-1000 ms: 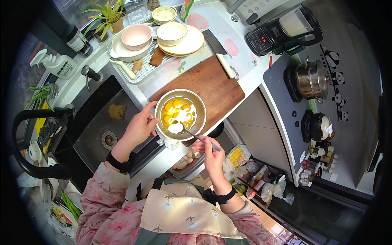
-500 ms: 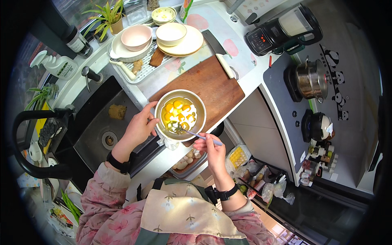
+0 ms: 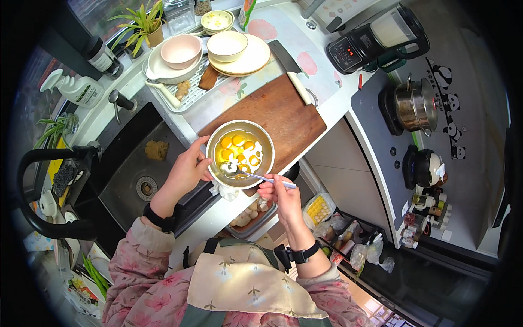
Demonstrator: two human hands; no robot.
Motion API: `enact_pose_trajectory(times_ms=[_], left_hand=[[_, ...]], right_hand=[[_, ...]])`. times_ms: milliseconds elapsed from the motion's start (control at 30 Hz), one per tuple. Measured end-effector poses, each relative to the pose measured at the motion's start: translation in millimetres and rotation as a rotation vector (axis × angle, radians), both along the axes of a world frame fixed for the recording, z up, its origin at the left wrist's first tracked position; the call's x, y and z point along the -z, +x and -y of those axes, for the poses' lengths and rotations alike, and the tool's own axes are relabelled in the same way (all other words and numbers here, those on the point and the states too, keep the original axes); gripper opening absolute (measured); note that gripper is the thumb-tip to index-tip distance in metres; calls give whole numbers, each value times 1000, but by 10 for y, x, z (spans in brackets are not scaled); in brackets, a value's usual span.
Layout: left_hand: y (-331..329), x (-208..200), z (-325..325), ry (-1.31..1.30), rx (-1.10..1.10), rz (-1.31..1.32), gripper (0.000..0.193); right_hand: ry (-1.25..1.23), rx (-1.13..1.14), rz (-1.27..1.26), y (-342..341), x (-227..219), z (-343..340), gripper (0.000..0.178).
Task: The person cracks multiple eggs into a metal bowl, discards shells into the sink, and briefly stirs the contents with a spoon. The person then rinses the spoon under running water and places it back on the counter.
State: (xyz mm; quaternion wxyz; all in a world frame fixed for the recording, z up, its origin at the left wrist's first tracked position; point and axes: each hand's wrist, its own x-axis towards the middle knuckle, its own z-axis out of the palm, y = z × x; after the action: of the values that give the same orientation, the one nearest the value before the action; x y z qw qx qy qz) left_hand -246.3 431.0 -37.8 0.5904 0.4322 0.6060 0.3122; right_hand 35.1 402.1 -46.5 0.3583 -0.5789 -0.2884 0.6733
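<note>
A metal bowl (image 3: 267,143) sits over the near left corner of the wooden cutting board (image 3: 289,117). Several raw egg yolks (image 3: 238,140) lie in clear egg white inside it, most of them whole and round. My left hand (image 3: 188,168) grips the bowl's left rim, thumb toward the near side. From the lower right, my right hand (image 3: 280,195) pinches the pale purple handle of a spoon (image 3: 266,178). The spoon's head dips into the egg at the near side of the bowl, partly covered by liquid. A crumpled white cloth or tissue (image 3: 224,191) is under the bowl's near edge.
To the left is a black sink (image 3: 122,174) with a curved faucet (image 3: 32,180). Behind the board, a drying rack (image 3: 193,90) carries bowls and plates. A blender (image 3: 359,46) and a steel pot (image 3: 417,106) stand right. An open drawer (image 3: 250,226) lies below the counter edge.
The spoon's head has shifted slightly within the egg, and its handle lies a little flatter. The yolks have moved slightly. My left hand keeps its hold on the rim.
</note>
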Motion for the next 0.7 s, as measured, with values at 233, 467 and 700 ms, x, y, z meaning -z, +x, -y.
enact_pose_trajectory(times_ms=[233, 467, 700], left_hand=[[3, 32, 3, 1, -17, 27, 52], [9, 33, 5, 12, -20, 11, 52], [3, 19, 1, 11, -19, 9, 51]], right_hand=[[-18, 9, -42, 4, 23, -2, 37], [-32, 22, -87, 0, 25, 20, 36], [-22, 12, -93, 5, 29, 19, 34]])
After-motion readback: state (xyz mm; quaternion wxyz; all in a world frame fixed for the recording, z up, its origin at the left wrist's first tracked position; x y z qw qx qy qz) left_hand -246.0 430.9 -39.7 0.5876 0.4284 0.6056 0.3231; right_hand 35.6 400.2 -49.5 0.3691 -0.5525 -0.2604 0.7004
